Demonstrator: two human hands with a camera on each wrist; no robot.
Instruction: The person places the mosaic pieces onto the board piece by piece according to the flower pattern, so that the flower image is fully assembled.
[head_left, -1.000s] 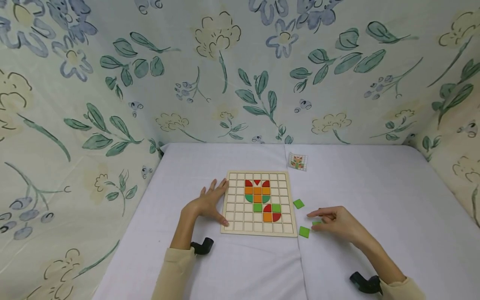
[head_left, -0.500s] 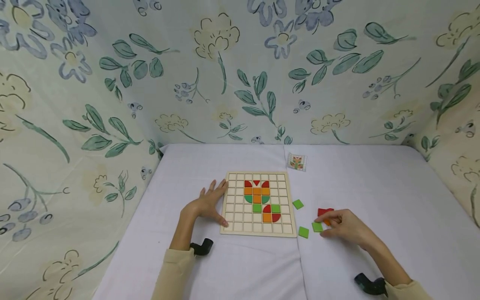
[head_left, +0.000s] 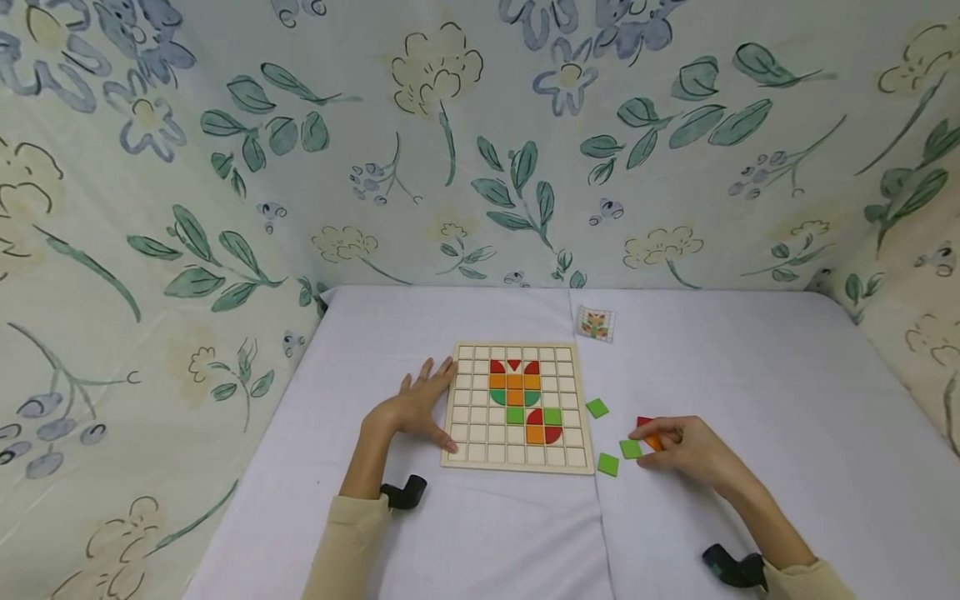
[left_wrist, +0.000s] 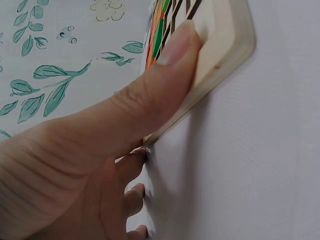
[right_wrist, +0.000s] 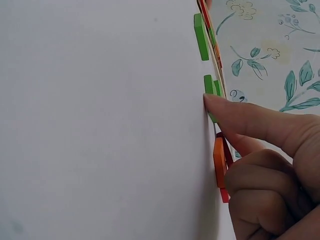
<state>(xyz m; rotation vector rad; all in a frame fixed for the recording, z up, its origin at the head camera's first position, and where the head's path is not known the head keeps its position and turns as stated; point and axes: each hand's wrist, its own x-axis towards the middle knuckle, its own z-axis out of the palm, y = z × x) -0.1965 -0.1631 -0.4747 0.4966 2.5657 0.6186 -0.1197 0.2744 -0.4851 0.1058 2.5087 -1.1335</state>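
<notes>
A square wooden grid board [head_left: 472, 437] lies on the table, with red, orange and green tiles set in some of its cells. At its left edge, my left hand [head_left: 408, 408] rests with fingers spread; in the left wrist view the thumb [left_wrist: 172, 65] lies over the board's corner. To the right of the board, the thumb and index finger of my right hand [head_left: 690, 450] pinch a square green tile [head_left: 631, 449] at the table surface. Two more green tiles [head_left: 608, 464] lie nearby. Orange [right_wrist: 219, 162] and red tiles sit under the right hand, partly hidden.
A small picture card [head_left: 596, 323] with a tile pattern lies behind the board's right corner. White cloth [head_left: 480, 533] covers the table. A floral curtain [head_left: 480, 167] hangs behind and at the sides.
My right hand drew back to the right from the loose green tiles, uncovering red and orange tiles, then shifted slightly left with the green tile. The left hand stayed on the board.
</notes>
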